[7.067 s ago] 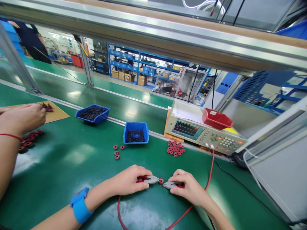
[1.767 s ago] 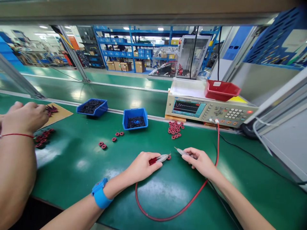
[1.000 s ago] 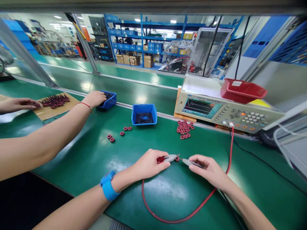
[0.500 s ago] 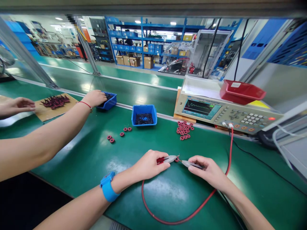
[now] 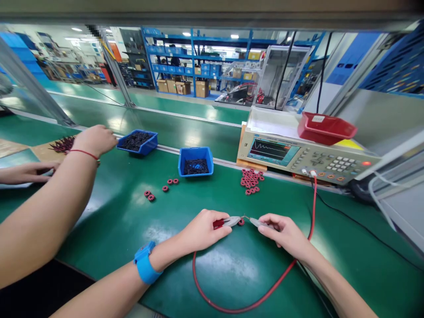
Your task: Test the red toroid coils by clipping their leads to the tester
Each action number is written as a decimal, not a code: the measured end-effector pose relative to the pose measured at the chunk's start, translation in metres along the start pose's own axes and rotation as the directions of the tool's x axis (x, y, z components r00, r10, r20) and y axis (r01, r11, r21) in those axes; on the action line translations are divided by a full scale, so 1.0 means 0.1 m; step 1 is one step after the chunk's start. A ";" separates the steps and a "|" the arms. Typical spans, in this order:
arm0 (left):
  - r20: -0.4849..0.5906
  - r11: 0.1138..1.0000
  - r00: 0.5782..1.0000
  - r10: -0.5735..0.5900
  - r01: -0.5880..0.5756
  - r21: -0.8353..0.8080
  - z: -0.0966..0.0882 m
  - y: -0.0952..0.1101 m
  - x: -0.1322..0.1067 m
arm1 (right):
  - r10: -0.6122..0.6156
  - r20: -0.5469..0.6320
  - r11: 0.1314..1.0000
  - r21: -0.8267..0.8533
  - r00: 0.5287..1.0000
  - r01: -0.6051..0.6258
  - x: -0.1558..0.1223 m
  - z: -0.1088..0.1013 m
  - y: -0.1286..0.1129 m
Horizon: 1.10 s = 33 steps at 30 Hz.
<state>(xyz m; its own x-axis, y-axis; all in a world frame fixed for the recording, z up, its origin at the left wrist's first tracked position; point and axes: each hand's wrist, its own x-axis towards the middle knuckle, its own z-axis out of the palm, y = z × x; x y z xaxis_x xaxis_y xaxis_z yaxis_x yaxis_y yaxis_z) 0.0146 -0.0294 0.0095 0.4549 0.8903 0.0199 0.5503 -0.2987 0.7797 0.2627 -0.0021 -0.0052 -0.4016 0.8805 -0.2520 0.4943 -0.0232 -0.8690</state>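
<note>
Centrally, low in the frame, the left hand (image 5: 202, 230) grips a red-handled clip (image 5: 226, 221) and the right hand (image 5: 285, 233) grips a probe (image 5: 259, 222); both tips meet on 1 small red ring (image 5: 241, 221) lying on the green belt (image 5: 109, 221) between them, equally near each. Clip and probe form 1 left-right line. A red lead (image 5: 251, 301) runs upward to the meter (image 5: 308, 159) at upper right.

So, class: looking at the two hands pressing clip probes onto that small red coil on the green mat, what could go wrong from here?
1. The coil is tiny and held only between the probe in the left hand and the probe in the right hand; it might slip out.
2. The red lead loops beside the forearms and might snag.
3. The co-worker's arm reaches in close and might bump the person.
</note>
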 end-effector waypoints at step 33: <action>-0.007 1.000 1.000 -0.007 0.008 0.024 0.00 0.01 0.01 | -0.012 -0.043 0.999 0.052 0.999 0.014 0.08 0.04 0.00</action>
<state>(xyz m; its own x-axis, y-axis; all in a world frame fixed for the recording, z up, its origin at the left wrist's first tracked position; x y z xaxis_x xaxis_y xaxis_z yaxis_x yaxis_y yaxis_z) 0.0155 -0.0289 0.0100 0.4461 0.8948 0.0184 0.5704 -0.3001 0.7646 0.2563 0.0033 -0.0086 -0.3734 0.9004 -0.2232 0.4479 -0.0358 -0.8934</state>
